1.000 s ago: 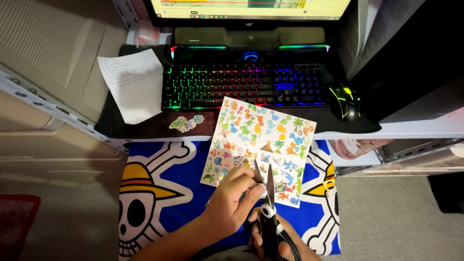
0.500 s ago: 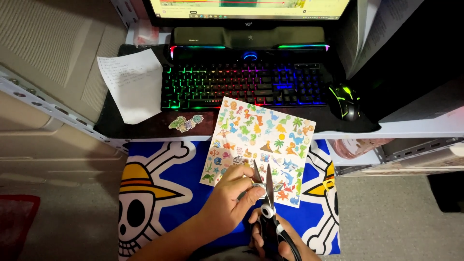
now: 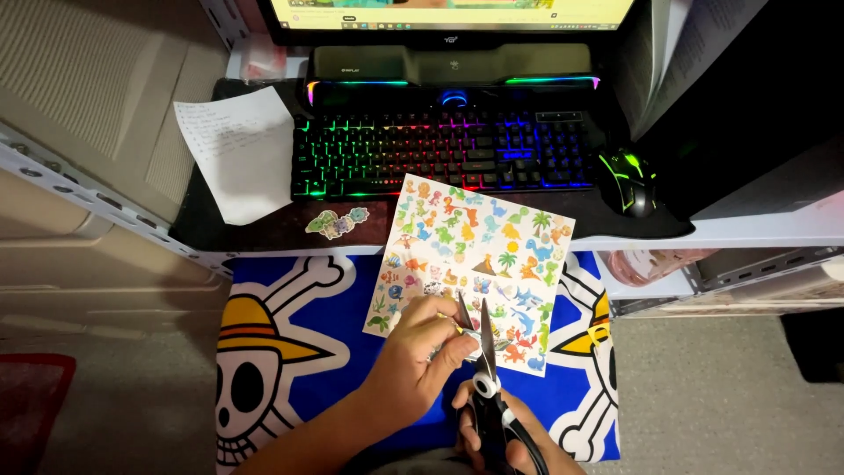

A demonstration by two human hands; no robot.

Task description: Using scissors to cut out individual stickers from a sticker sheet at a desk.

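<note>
A sticker sheet (image 3: pixel 479 246) covered with small colourful dinosaurs, fish and palm trees is held over the desk edge. My left hand (image 3: pixel 420 356) pinches its lower edge from below. My right hand (image 3: pixel 501 435) grips black-handled scissors (image 3: pixel 482 352), blades slightly apart and pointing up into the bottom of the sheet, right beside my left fingers. A few cut-out stickers (image 3: pixel 337 222) lie on the dark desk mat to the left of the sheet.
A rainbow-lit keyboard (image 3: pixel 440 154), a black mouse with green lights (image 3: pixel 627 180) and a monitor (image 3: pixel 448 16) fill the desk. A white handwritten note (image 3: pixel 233 149) lies at the left. Below hangs a blue cloth with skull prints (image 3: pixel 281 352).
The scissor blades have edged slightly further into the sheet's lower edge; my left hand shifted a little with it. Otherwise nothing moved.
</note>
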